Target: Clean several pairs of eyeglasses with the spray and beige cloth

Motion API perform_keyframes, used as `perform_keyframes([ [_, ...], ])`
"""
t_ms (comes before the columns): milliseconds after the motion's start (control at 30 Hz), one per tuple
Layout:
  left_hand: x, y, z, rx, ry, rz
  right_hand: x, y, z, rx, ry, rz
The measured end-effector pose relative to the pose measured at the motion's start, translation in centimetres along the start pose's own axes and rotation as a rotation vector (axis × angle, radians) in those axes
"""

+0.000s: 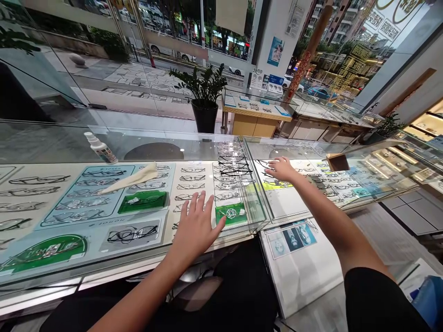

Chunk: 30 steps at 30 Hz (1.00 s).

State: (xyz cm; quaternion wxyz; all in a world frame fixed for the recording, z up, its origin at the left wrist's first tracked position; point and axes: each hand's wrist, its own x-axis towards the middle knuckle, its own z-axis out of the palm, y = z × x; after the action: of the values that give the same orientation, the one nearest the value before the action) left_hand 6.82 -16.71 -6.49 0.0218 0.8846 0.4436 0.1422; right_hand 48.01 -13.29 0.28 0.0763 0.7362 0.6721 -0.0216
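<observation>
My left hand [195,226] is spread palm down over the glass counter, its fingers apart and nothing in them. Farther right, my right hand [282,169] reaches across the counter with its fingers stretched out; I cannot tell whether it touches the glass. Between the two hands, toward the back, a pair of black-framed eyeglasses [235,171] appears to lie on the glass top. To the left lie a crumpled cream cleaning cloth [138,178] and, standing behind it, a white spray bottle [101,148].
Rows of eyeglasses [85,203] fill the display counter [204,144]. An open catalogue [301,272] juts out below its front edge at right. A small brown box [338,162] sits farther right. Beyond the counter is a potted plant [205,113] by the window.
</observation>
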Motion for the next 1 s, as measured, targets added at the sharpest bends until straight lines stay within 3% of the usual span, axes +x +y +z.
perform_keyframes([
  [267, -0.1, 0.1, -0.2, 0.008, 0.015, 0.008, 1.3, -0.6, -0.8, -0.036, 0.066, 0.1],
  [433, -0.1, -0.1, -0.1, -0.009, 0.011, 0.007, -1.2, -0.9, -2.9, -0.057, 0.186, 0.118],
  [567, -0.2, -0.3, -0.1, -0.013, -0.006, 0.019, -7.7, -1.7, -4.4, -0.06, 0.323, 0.005],
  [700, -0.2, -0.5, 0.1, -0.006, -0.009, 0.032, -18.0, -2.4, -5.4, 0.015, 0.326, -0.075],
  [767, -0.2, -0.5, 0.1, -0.003, -0.018, 0.04, -23.4, -2.5, -5.8, 0.106, 0.187, -0.067],
  [867, -0.2, -0.6, 0.0, -0.003, -0.047, 0.052, -29.9, -2.5, -5.2, 0.291, -0.142, 0.012],
  [933, -0.2, -0.6, -0.1, -0.01, -0.063, 0.053, -32.3, -2.2, -3.5, 0.382, -0.313, 0.073],
  [1000, -0.2, -0.6, -0.2, -0.016, -0.068, 0.048, -33.2, -1.7, -0.7, 0.409, -0.401, 0.111],
])
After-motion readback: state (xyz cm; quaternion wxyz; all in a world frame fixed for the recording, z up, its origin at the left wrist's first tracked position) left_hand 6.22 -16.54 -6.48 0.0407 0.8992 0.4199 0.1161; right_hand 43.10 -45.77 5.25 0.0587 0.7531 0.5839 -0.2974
